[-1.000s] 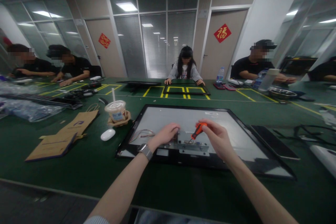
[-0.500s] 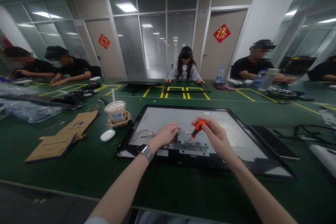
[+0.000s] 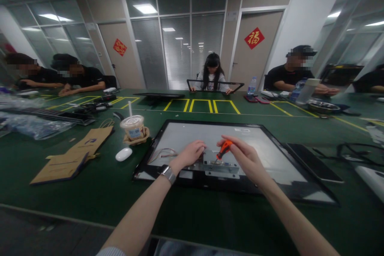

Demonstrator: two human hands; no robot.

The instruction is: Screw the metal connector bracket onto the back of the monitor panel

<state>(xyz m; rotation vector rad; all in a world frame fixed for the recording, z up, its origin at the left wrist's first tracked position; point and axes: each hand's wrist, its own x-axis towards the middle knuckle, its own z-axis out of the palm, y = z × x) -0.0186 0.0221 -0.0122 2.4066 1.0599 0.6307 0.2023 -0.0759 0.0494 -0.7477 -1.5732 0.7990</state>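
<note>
A screwdriver (image 3: 224, 150) with an orange and black handle leans in my right hand (image 3: 244, 154), which is closed around the handle. Its tip points down at a silver metal bracket (image 3: 223, 169) with a small board and connectors. My left hand (image 3: 192, 153) is at the bracket's left edge, fingers together and bent against it; the hand partly hides the contact. Under both hands lies a flat display panel (image 3: 180, 132) with a black border and pale grey back. Thin coloured wires (image 3: 162, 154) run across its left part.
Left of the panel are a drink cup (image 3: 133, 128) in a cardboard holder, a white mouse (image 3: 123, 154) and a brown paper bag (image 3: 72, 156). A dark slab (image 3: 315, 162) and black cables (image 3: 349, 148) lie right. Across the table a person holds a black frame (image 3: 216, 90).
The screwdriver handle and my right fingers have shifted slightly left and down. My left hand stays in place. The person opposite has tilted the black frame up off the table.
</note>
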